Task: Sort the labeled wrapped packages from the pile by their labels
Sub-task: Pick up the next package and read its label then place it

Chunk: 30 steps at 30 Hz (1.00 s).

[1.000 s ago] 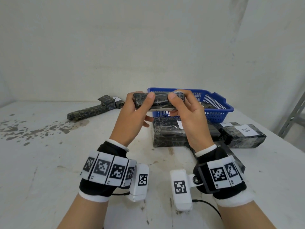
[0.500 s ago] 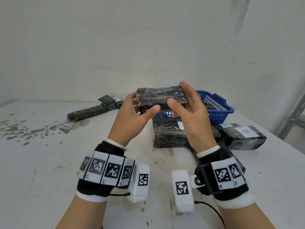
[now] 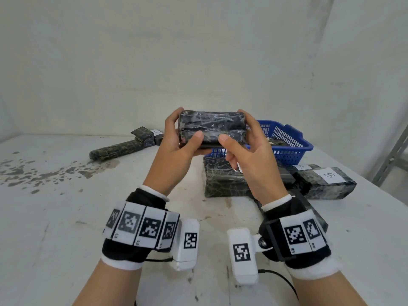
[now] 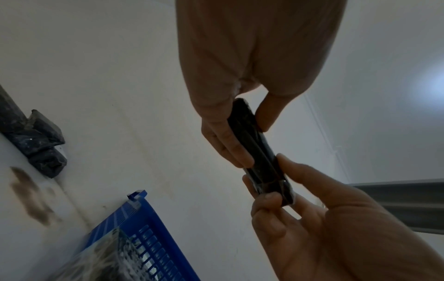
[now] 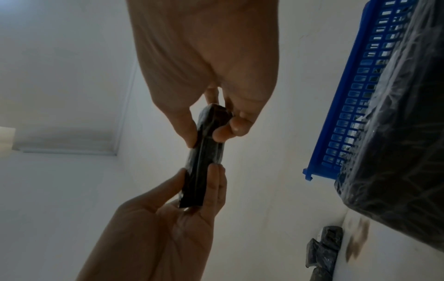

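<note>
Both hands hold one dark, plastic-wrapped package (image 3: 212,129) in the air above the table, its broad face turned toward me with no label showing. My left hand (image 3: 186,125) pinches its left end, thumb in front and fingers behind. My right hand (image 3: 233,127) grips the right end the same way. In the left wrist view the package (image 4: 250,136) appears edge-on between thumb and fingers; the right wrist view shows the package (image 5: 204,157) edge-on too. Below lies the pile: a large wrapped block (image 3: 220,180), a package labelled B (image 3: 326,182) and one labelled A (image 3: 302,166).
A blue plastic basket (image 3: 287,138) with a wrapped package inside stands behind the pile at the right. At the far left lie a long wrapped roll (image 3: 119,149) and small labelled packages (image 3: 145,134). Dark stains (image 3: 44,173) mark the white table at the left. A metal shelf post (image 3: 395,155) stands at the right edge.
Both hands have raised the package a little and rotated it, so its broad face now points toward me instead of its narrow edge. The thumbs have shifted onto the front.
</note>
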Available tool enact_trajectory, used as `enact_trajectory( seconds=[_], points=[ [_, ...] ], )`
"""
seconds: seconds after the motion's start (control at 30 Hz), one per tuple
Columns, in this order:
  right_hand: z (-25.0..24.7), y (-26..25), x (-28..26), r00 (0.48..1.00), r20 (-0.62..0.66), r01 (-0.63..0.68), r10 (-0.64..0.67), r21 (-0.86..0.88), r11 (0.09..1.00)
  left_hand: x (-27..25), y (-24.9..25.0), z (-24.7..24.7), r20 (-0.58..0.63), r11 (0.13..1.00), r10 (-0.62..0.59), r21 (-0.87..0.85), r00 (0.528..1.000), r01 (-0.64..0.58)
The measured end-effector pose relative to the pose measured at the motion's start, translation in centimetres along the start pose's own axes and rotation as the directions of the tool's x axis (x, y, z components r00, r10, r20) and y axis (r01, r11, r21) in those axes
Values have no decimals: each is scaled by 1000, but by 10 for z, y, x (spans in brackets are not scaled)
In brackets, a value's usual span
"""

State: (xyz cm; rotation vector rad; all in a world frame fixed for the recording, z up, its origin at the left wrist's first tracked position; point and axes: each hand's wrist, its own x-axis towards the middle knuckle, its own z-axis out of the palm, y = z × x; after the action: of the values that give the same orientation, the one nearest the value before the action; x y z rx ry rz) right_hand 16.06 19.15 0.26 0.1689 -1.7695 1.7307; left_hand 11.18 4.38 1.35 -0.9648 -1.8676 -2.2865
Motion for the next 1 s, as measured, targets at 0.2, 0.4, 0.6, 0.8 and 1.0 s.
enact_trajectory(
  seconds=[0.2,0.4,0.6,0.8,1.0],
  points=[
    [4,4,-2,999,-42,18,-19,-26,999,-1,0,3,31,1000,9,-13,999,-8],
    [7,1,-3,997,-61,38,-38,-12,999,-2,4,2,9,998,18,-59,1000,-18],
    [4,-5,-3,998,-41,41,-40,15,999,2,3,0,-38,995,10,-97,999,-14],
    [6,-8,-4,999,-52,-10,12,32,999,1,5,0,-85,997,-4,-79,996,-3],
    [9,-6,-6,998,-60,-6,10,78,997,-1,7,0,-98,1000,12,-2,995,-13]
  ],
)
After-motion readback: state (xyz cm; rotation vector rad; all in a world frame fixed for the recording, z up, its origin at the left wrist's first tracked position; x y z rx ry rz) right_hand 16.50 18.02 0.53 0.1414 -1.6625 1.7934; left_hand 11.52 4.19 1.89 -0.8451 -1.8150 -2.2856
